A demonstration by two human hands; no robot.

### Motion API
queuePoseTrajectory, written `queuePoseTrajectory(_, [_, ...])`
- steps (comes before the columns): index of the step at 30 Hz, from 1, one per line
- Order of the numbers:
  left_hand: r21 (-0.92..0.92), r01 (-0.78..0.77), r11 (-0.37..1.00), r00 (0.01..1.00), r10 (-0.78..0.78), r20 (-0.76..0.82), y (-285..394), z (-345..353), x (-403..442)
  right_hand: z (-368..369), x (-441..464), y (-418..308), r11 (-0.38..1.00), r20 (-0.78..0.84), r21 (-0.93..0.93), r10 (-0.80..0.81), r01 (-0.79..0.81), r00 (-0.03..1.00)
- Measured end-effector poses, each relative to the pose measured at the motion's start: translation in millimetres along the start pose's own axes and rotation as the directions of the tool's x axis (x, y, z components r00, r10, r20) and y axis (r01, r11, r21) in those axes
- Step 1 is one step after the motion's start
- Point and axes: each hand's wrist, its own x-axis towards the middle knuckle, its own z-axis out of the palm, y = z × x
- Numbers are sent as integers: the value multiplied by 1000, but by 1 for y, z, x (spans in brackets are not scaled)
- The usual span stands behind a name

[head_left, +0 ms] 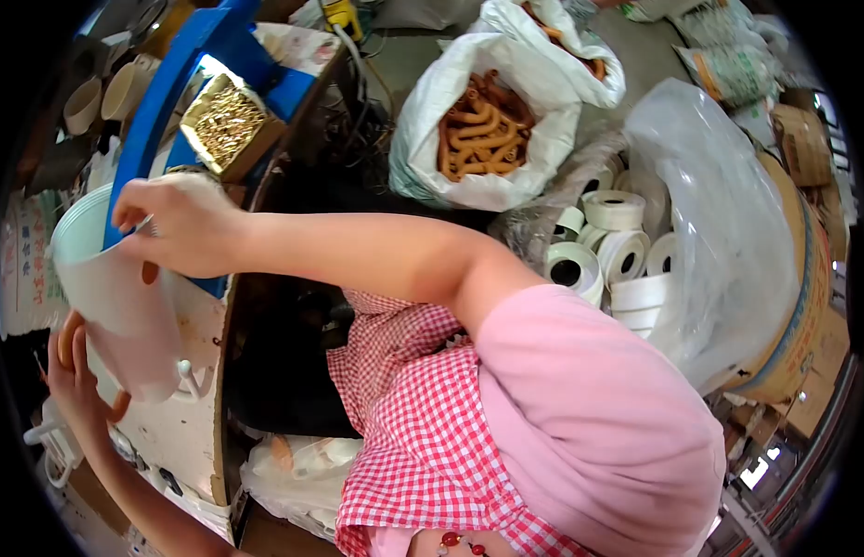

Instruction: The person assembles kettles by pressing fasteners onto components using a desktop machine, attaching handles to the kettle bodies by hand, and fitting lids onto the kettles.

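Note:
A pale plastic container [130, 320] with a mint-green inside is tilted, its mouth around the end of a blue metal arm [158, 121]. My right hand [186, 223] is closed at the container's rim, fingers pinched together over a small shiny bit that I cannot make out. Against the container's lower side, my left hand [79, 381] is closed around a curved brown handle [120, 406], mostly hidden by the fingers. A box of small gold-coloured screws [226, 125] stands beside the blue arm, above my right hand.
White sacks of curved brown handles [488, 130] stand on the floor past the table [205, 427]. Right of them, white rolls [613, 211] lie by a clear plastic bag [720, 223] and a large round drum [789, 306]. White hooked parts [193, 381] lie beside the container.

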Motion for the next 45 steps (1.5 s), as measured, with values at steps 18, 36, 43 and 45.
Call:
queuePoseTrajectory(18, [-847,277,453,897,-439,59,247,48,-147,-552,-340,-10,-475,-424,-851,873,226,240])
queuePoseTrajectory(36, [-836,182,518,935,-355,-16,255,81,-173,-176,-39,-116,882,609,-407,68,239,790])
queuePoseTrajectory(43, [-803,221,553,937,-348,19,254,92,-178,-152,-51,-114,872,654,-428,116,239,747])
queuePoseTrajectory(45, [-802,236,549,927,-376,15,258,96,-182,-147,-59,-113,863,613,-441,90,245,785])
